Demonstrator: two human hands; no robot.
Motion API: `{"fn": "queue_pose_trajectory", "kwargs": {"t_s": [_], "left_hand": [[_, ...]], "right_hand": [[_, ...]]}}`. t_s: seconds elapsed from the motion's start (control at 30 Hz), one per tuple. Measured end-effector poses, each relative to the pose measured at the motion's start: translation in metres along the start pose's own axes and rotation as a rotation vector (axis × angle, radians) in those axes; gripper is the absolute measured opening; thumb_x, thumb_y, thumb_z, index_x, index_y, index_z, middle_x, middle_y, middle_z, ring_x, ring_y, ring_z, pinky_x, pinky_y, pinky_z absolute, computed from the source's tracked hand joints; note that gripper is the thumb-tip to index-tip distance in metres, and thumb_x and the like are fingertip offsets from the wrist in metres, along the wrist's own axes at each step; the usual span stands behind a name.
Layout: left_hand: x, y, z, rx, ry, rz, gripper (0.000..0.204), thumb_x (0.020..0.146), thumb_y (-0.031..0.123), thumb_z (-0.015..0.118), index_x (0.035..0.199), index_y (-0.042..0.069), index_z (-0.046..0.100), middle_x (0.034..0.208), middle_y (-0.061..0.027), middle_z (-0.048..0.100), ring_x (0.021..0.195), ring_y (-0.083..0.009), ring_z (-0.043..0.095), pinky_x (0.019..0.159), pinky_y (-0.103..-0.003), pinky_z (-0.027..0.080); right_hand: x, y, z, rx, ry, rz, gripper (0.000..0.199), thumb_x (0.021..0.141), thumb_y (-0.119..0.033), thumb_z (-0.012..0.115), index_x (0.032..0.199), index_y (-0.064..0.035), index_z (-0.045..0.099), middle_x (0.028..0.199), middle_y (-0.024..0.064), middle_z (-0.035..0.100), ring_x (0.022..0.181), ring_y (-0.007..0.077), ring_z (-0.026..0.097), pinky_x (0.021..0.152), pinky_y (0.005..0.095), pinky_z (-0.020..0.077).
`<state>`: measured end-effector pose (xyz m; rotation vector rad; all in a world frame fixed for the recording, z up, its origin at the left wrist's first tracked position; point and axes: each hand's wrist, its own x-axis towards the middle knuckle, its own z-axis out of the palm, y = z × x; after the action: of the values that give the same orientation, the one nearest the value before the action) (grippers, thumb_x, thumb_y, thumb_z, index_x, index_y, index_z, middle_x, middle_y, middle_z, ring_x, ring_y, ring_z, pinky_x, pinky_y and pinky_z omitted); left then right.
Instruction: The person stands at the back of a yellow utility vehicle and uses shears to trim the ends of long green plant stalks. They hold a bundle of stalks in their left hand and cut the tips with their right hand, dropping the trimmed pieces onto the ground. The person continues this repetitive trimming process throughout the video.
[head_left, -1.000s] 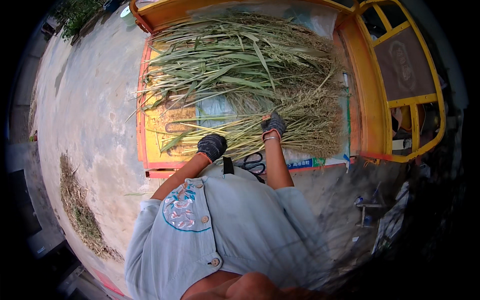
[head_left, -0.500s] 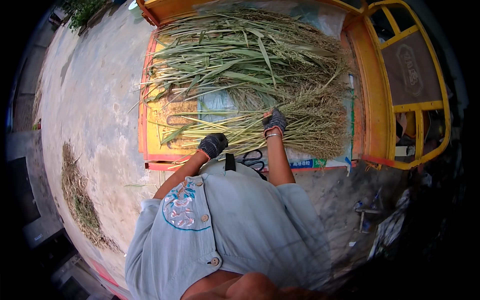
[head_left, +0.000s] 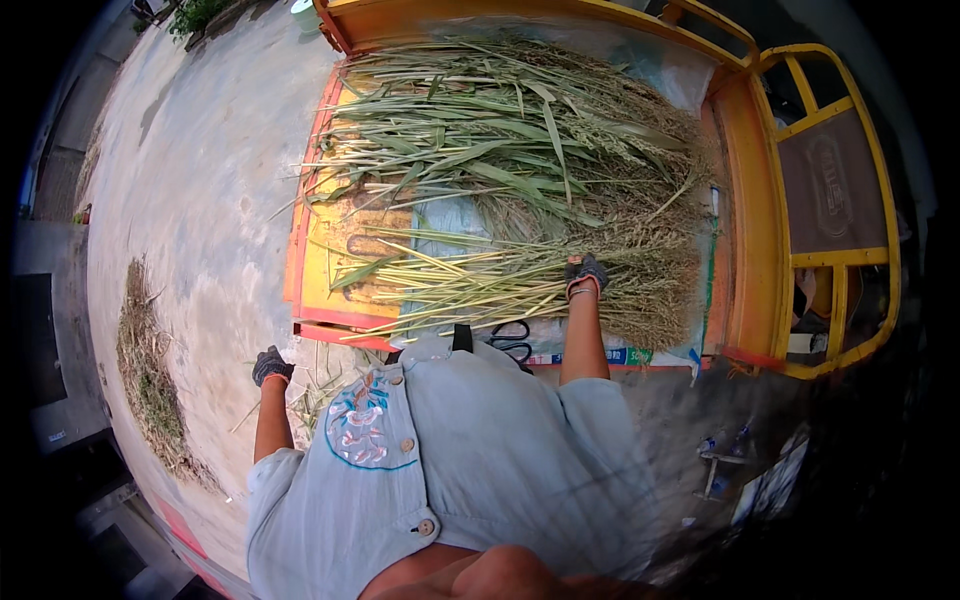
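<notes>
Both hands wear dark grey knitted gloves. My left hand [head_left: 272, 367] is out to the left, above the concrete beside the cart bed; its fingers look loosely apart, with nothing visible in them. My right hand [head_left: 586, 273] is closed on the stalks of the near bundle, just below the seed heads. That bundle of pale, mostly bare grain stalks [head_left: 480, 285] lies with its brownish seed heads toward the right. Beyond it is a larger pile of leafy green grain stalks [head_left: 470, 130]. Black-handled scissors [head_left: 512, 342] rest at the bed's near edge, by my waist.
The yellow cart bed [head_left: 325, 255] has orange-red edges and a plastic sheet [head_left: 450, 217] under the stalks. A yellow metal frame [head_left: 850, 255] rises at the right. Loose leaves [head_left: 318, 385] lie below the near left corner. A heap of dry plant waste [head_left: 150, 370] is farther left.
My left hand has left the bundle and swung out left past the bed edge. My right hand has moved slightly toward the seed heads. More loose leaves show below the bed corner.
</notes>
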<state>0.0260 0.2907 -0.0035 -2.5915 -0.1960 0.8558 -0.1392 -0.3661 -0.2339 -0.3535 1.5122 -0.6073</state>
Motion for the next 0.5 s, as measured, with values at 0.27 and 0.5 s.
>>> {"fn": "queue_pose_trajectory", "kwargs": {"t_s": [0.27,0.5], "left_hand": [[0.000,-0.051,0.076,-0.347,0.349,-0.271,0.040,0.076,0.040,0.055,0.080,0.002,0.065,0.085,-0.0215,0.061,0.085,-0.0360,0.057,0.075,-0.044,0.044],[-0.007,0.070,0.076,-0.558,0.032,0.030,0.036,0.073,0.038,0.061,0.076,0.003,0.065,0.079,-0.0198,0.061,0.078,-0.0362,0.058,0.072,-0.045,0.045]], "right_hand": [[-0.127,0.006,0.023,-1.142,0.249,-0.706,0.046,0.079,-0.027,0.060,0.115,-0.0008,0.050,0.102,0.0187,0.060,0.080,0.0285,0.062,0.070,0.0346,0.0507],[-0.111,0.117,0.167,-1.044,-0.591,0.094,0.023,0.077,-0.017,0.059,0.096,-0.0051,0.059,0.093,0.0138,0.061,0.080,0.0257,0.059,0.067,0.0334,0.0504]]}}
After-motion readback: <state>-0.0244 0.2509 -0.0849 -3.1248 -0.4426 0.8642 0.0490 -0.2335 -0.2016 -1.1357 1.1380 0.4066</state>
